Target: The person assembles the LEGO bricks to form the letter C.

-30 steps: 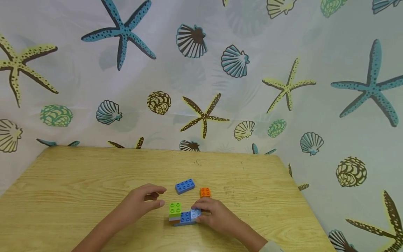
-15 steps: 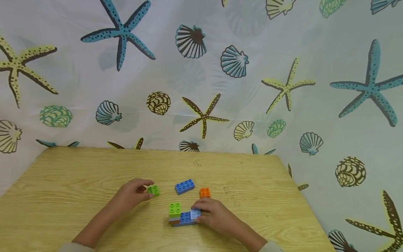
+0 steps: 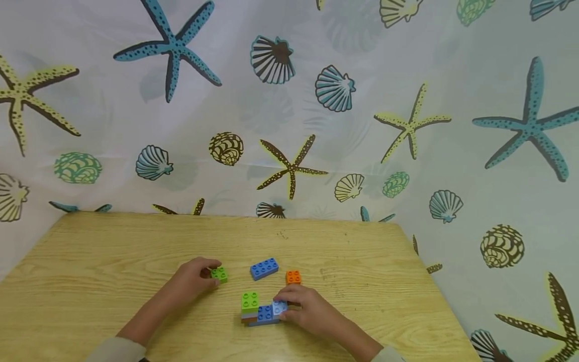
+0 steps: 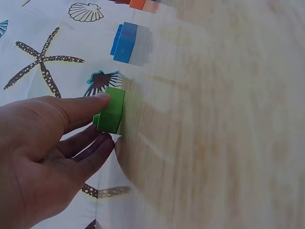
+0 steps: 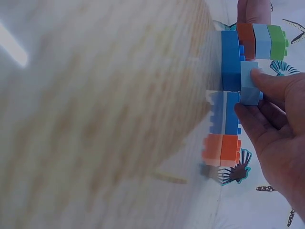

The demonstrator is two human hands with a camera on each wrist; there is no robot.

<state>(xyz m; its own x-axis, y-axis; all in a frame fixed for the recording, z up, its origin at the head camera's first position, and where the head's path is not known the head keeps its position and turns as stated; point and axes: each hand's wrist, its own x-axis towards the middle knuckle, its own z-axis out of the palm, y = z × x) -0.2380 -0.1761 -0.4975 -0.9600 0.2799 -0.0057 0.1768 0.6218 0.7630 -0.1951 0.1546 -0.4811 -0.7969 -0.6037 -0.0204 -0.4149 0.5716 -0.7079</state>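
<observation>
Pinching a square green brick (image 3: 219,274), plastic and round-studded, between thumb and fingertips of the left hand (image 3: 194,276), near the left side of the toy pieces on a smooth, wood-grained tabletop (image 3: 126,246). Gripping a square pale blue brick (image 3: 278,306) with bent thumb and fingers of the right hand (image 3: 311,309), on the studs at the right end of a longer blue brick (image 3: 265,313). Bearing, at that base's left end, a boxy stack (image 3: 250,301) of reddish-brown, pale grey-blue and lime-green layers, slightly overhanging. Showing farther back an oblong blue brick (image 3: 264,269) with two rows of four studs and, just right of it, a square orange brick (image 3: 293,277). Backed by a white, faintly creased sheet (image 3: 271,120) printed with speckled starfish and ribbed shells.
</observation>
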